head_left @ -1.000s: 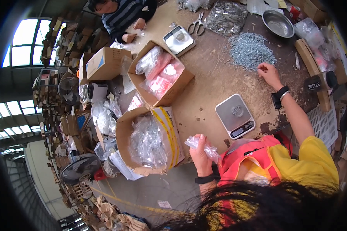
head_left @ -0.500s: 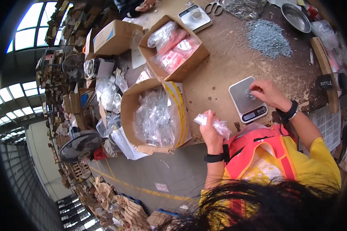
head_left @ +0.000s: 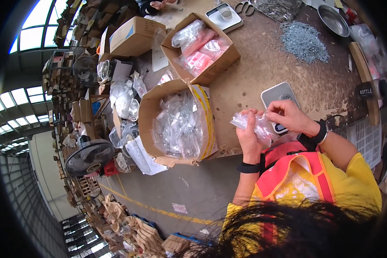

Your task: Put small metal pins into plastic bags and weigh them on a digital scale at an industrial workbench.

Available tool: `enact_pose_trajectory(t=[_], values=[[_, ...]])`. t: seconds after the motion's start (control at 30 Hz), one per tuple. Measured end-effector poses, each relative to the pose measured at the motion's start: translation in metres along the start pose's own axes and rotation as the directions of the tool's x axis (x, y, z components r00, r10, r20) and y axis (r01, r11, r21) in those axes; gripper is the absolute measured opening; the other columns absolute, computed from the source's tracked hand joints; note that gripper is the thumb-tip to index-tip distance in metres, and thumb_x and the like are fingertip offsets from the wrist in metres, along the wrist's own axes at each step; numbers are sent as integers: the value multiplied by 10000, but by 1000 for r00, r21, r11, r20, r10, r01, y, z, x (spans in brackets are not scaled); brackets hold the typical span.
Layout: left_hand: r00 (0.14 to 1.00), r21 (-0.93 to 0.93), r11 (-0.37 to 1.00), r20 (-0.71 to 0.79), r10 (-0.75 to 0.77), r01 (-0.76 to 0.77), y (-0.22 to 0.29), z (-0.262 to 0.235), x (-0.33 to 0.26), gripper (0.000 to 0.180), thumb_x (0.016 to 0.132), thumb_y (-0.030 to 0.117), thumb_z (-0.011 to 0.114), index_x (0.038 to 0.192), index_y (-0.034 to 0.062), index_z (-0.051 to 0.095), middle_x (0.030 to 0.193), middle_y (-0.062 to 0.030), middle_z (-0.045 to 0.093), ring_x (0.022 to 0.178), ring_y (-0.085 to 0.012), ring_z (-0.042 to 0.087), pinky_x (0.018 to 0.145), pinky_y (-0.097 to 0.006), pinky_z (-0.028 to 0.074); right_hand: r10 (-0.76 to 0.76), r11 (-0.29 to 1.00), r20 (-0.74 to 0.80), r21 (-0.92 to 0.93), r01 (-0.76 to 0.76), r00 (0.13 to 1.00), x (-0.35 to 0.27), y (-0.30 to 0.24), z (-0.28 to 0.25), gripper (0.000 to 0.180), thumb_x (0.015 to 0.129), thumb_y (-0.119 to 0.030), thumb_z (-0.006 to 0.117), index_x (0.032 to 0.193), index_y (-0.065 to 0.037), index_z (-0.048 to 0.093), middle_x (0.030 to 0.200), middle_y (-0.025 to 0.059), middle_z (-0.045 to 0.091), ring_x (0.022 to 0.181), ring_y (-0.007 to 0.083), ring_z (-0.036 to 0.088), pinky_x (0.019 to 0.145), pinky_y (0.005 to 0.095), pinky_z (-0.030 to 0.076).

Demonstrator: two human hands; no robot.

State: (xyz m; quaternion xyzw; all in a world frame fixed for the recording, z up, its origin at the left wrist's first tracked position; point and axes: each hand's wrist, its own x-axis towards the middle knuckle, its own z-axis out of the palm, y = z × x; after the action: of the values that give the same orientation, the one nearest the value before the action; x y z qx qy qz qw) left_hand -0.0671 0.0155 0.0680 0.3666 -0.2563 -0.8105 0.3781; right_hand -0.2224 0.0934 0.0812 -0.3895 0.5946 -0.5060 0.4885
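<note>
My left hand (head_left: 250,133) is closed around a bunch of see-through plastic bags (head_left: 263,128), in front of the scale. Meeting it from the right, my right hand (head_left: 289,116) pinches at the upper edge of the bags with thumb and forefinger. Just beyond my hands lies a white digital scale (head_left: 271,93), its display partly covered by my right hand. A small heap of metal screws (head_left: 283,99) rests on its grey plate. To the left stands an open cardboard box (head_left: 147,124) holding several filled see-through bags (head_left: 178,122).
Behind that box is another open carton (head_left: 223,60) with pink and see-through bags. A large pile of screws (head_left: 304,42) lies on the far right of the table, near a metal bowl (head_left: 333,20). Scissors (head_left: 245,7) and a second scale (head_left: 224,18) sit at the back.
My right hand has left the scale's plate and come over to the bags. My left hand has moved right and slightly up with the bags, so both hands meet.
</note>
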Motion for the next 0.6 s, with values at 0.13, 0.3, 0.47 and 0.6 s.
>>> enact_pose_trajectory(t=[0.13,0.3,0.47,0.6], values=[[1000,76,997,18,-10,9,3,-9,-1,180,979,132,692,1108,67,584,1069,-73,652,909,-179,661,784,-325,563,70,977,-150,211,-37,986,4,-5,-17,156,1012,-154,625,953,-9,619,846,-8,656,761,66,636,714,240,530],[1000,86,996,13,-23,22,10,-28,4,213,957,167,735,1087,52,611,852,-16,610,679,-108,562,589,-260,459,-22,948,-239,305,97,971,1,-20,-38,123,1018,-156,627,994,-38,599,928,23,681,851,108,693,786,266,562],[917,-113,922,202,-344,370,18,-24,2,277,948,221,749,1114,48,610,786,13,569,605,-87,478,528,-262,393,-27,934,-173,346,86,985,-3,-21,-33,87,1005,-107,627,1005,-27,594,1016,61,673,924,130,685,845,287,555],[925,257,896,11,-379,363,30,-4,-2,258,918,226,779,1049,39,658,773,21,608,634,-93,521,537,-248,399,-237,958,-99,142,249,967,-5,-15,-42,90,966,-30,642,1039,-11,592,1100,84,677,982,118,664,856,268,551]])
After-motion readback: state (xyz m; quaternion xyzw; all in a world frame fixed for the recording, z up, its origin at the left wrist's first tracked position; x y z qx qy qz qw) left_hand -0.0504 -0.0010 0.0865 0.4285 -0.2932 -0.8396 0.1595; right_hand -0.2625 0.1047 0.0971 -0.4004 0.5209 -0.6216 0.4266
